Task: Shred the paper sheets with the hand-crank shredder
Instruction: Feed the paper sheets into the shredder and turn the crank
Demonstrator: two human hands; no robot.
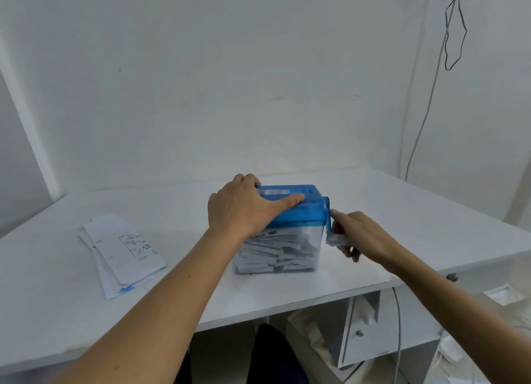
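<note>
Both my hands are on the hand-crank shredder [283,248] at the middle of the desk [416,211]: my left hand [241,208] clasps its blue lid [298,211], my right hand [363,235] pinches the crank knob [335,239]. Paper sheets [122,251] lie stacked well left.

The shredder [281,254] stands mid-table. Left of it runs an open lane of table [184,225] before the stack of paper sheets [120,251]. The left hand [244,208] grips its lid [298,211] from above and the right hand [362,237] holds the crank [327,217], closing that side. Behind, free table reaches the wall [258,96]; a cable [425,110] hangs far right, seemingly clear.
</note>
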